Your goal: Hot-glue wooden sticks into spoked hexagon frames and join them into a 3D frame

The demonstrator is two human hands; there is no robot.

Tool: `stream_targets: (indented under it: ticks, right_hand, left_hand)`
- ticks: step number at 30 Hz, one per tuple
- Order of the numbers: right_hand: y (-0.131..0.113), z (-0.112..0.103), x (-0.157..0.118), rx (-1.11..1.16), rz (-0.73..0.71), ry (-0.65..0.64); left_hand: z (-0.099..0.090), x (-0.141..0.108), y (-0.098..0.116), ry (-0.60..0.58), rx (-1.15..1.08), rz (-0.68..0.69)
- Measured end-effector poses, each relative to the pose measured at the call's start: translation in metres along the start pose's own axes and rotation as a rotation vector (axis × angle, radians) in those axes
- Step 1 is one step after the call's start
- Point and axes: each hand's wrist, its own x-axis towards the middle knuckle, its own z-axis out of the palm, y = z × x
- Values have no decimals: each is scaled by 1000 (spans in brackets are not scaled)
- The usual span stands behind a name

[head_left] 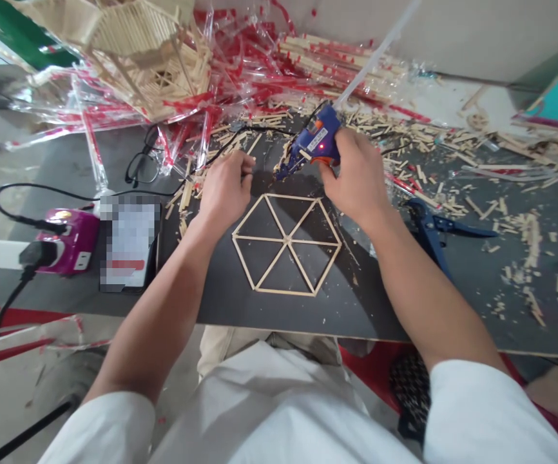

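Note:
A blue glue gun (pixel 310 145) with an orange trigger and a long clear glue stick is held in my right hand (pixel 359 174). Its nozzle points down and left, above the far side of a stick hexagon (pixel 286 240). The hexagon lies flat on the dark board, with sticks meeting at its centre. My left hand (pixel 227 187) is beyond the hexagon's upper left corner, fingers curled together; a small light stick (pixel 254 143) shows by the fingertips, and I cannot make out whether they grip it.
Stick pieces and red-marked plastic wrap (pixel 250 58) cover the back, near a slatted stick structure (pixel 158 71). A phone (pixel 131 241) and purple power adapter (pixel 73 241) sit left. Blue cutters (pixel 433 229) lie right, beside my forearm. A black cable crosses the board.

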Motion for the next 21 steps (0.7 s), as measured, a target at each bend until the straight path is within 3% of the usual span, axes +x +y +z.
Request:
stream_targets:
  ticks: [21]
  right_hand:
    - [-12,0,-3,-31,-39,-98]
  left_hand:
    - [0,2,-4,-59,-22,-12]
